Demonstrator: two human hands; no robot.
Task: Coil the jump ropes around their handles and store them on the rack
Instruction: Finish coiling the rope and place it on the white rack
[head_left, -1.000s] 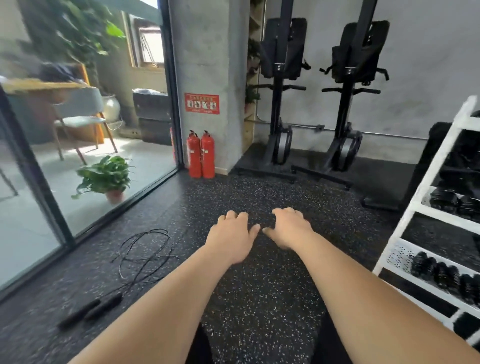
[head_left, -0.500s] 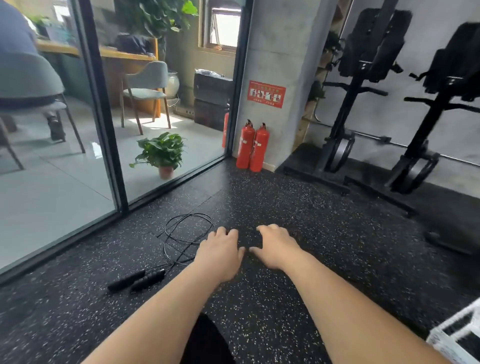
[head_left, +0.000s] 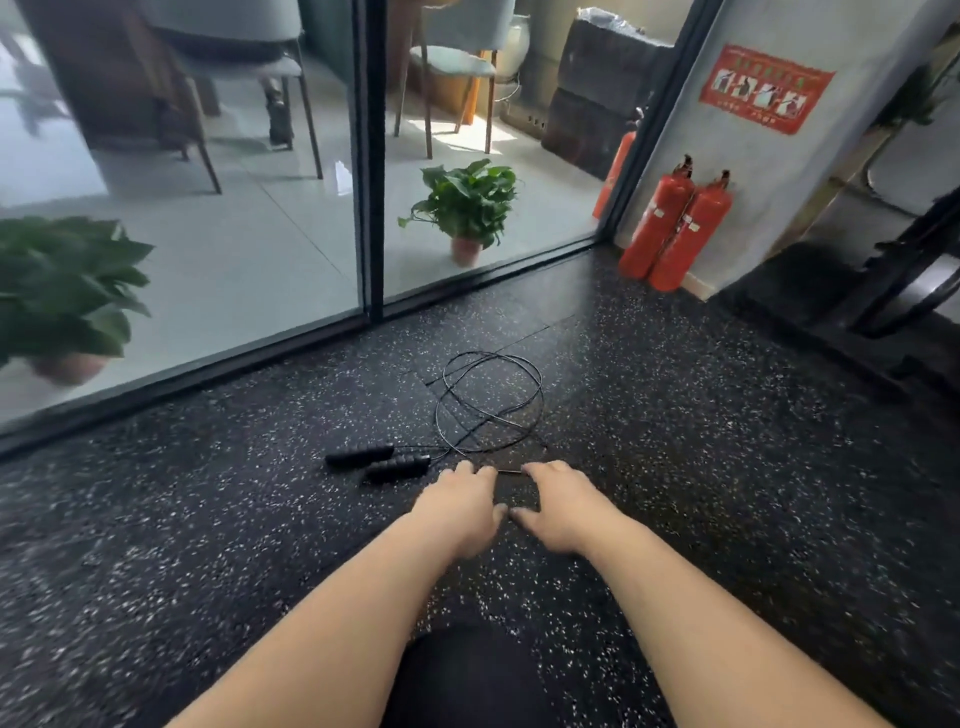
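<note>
A black jump rope lies on the speckled rubber floor. Its thin cord (head_left: 491, 402) forms loose loops, and its two black handles (head_left: 382, 461) lie side by side just left of the loops. My left hand (head_left: 460, 506) hovers palm down right beside the nearer handle, fingers relaxed and holding nothing. My right hand (head_left: 558, 506) is next to it, also palm down and empty, just short of the cord's near end. The rack is out of view.
A glass wall with a dark frame (head_left: 371, 156) runs along the left. Two red fire extinguishers (head_left: 675, 231) stand by the grey pillar. Black exercise machine bases (head_left: 883, 296) sit at the right. Potted plants (head_left: 467, 208) stand behind the glass.
The view has swung left and down toward the rope, which now lies directly ahead of both hands. The white rack has left the view. Both hands stay empty and extended.
</note>
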